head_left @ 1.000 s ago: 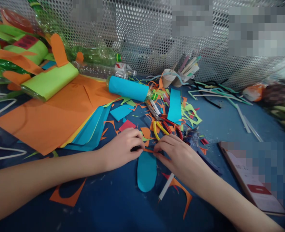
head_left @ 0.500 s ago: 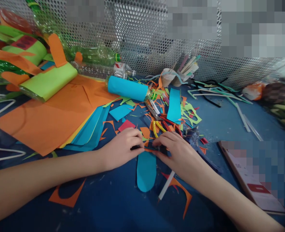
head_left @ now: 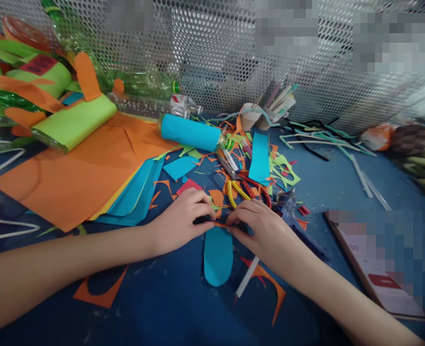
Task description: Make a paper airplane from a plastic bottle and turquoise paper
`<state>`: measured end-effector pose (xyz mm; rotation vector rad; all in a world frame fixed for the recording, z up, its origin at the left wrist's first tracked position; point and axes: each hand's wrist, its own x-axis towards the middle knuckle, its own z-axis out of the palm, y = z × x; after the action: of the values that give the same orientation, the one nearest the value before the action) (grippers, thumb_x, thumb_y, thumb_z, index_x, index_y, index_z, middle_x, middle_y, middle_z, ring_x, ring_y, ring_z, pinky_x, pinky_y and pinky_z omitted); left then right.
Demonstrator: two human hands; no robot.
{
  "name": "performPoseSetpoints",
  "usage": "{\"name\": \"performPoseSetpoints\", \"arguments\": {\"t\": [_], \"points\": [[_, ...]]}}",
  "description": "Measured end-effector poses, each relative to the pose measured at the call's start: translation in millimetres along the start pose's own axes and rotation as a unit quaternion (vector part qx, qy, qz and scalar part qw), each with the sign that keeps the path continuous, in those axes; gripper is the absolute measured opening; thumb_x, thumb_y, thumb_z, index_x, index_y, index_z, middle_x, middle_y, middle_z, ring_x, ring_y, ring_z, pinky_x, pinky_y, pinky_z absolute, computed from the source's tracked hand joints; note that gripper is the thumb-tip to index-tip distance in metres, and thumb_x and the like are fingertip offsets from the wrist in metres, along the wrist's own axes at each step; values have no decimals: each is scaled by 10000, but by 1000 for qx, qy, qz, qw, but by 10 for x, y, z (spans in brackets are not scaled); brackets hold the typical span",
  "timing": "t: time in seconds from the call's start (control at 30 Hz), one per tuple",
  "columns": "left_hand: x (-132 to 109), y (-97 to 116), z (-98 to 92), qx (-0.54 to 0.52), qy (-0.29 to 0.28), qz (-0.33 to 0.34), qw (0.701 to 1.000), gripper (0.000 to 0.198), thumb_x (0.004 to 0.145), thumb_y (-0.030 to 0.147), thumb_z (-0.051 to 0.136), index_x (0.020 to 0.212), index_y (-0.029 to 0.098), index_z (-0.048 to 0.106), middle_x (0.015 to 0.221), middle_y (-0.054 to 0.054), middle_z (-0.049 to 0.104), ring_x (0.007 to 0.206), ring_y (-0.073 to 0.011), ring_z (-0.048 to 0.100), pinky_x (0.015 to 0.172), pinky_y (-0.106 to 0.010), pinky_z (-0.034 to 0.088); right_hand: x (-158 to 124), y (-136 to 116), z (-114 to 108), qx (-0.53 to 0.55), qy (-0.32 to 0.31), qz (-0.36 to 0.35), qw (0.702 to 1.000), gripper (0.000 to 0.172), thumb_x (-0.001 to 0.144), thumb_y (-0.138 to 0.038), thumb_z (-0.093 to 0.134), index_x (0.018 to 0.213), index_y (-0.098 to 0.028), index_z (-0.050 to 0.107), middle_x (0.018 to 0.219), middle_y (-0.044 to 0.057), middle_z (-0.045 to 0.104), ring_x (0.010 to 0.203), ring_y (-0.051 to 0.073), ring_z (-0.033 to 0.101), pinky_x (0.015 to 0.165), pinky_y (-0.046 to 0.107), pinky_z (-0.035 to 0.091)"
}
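Observation:
A blue paper piece with a rounded end (head_left: 218, 257) lies on the dark blue table, its upper edge between my two hands. My left hand (head_left: 188, 218) pinches the left side of that edge, with a thin orange strip (head_left: 220, 224) beside the fingertips. On the other side, my right hand (head_left: 253, 223) has its thumb and fingers closed at the right end of the edge. A white stick (head_left: 247, 278) lies just below my right hand. Yellow-handled scissors (head_left: 231, 193) are just beyond the fingers.
A bottle wrapped in blue paper (head_left: 190, 132) lies behind paper scraps. Orange sheets (head_left: 78, 178) and a green-wrapped bottle (head_left: 75, 122) are at left. Cups of sticks (head_left: 250, 116) stand near the mesh (head_left: 212, 57). A flat, partly blurred object (head_left: 356, 254) lies at right.
Both hands stay at the blue piece's upper edge. The fingers of my right hand have shifted very slightly; the view has moved a little.

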<state>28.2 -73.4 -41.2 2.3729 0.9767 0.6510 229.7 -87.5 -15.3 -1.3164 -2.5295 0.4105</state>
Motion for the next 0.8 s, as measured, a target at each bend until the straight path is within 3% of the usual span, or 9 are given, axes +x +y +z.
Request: {"name": "performPoseSetpoints", "arguments": {"t": [0.13,0.27,0.5,0.6,0.8], "points": [[-17,-7,9,22,4,40,999,82,856,189,563,846,158,638,897,-42,567,894,-170,505,824,-307,420,-7,4,-9,23,-24,-21,999,118,803,-80,593,806,-196,613,842,34,632,828,192,584,773,342,491],[-20,-36,7,85,-23,121,989,190,913,171,456,839,128,625,878,-67,590,873,-173,495,813,-298,426,-7,-5,-21,34,-50,-76,995,183,857,-64,494,906,-192,615,874,43,644,837,182,588,767,327,494],[-19,-3,-50,263,-83,248,929,252,910,78,368,893,112,617,879,-99,617,877,-208,519,827,-336,446,-17,23,-64,-47,-65,-157,984,268,887,-64,404,923,-164,651,851,73,655,813,193,604,749,334,516],[-31,29,-59,319,-71,283,902,261,893,54,373,852,120,623,858,-98,629,824,-202,543,786,-336,469,-73,26,-46,-98,-69,-171,978,297,865,-32,396,943,-152,656,857,79,660,814,193,612,743,327,531],[-76,-3,-30,356,-27,308,882,204,876,63,423,852,96,623,831,-105,631,792,-207,557,780,-357,479,-197,9,66,-201,-1,-177,963,267,810,-25,455,925,-117,677,856,101,672,830,214,619,720,333,551]]}}
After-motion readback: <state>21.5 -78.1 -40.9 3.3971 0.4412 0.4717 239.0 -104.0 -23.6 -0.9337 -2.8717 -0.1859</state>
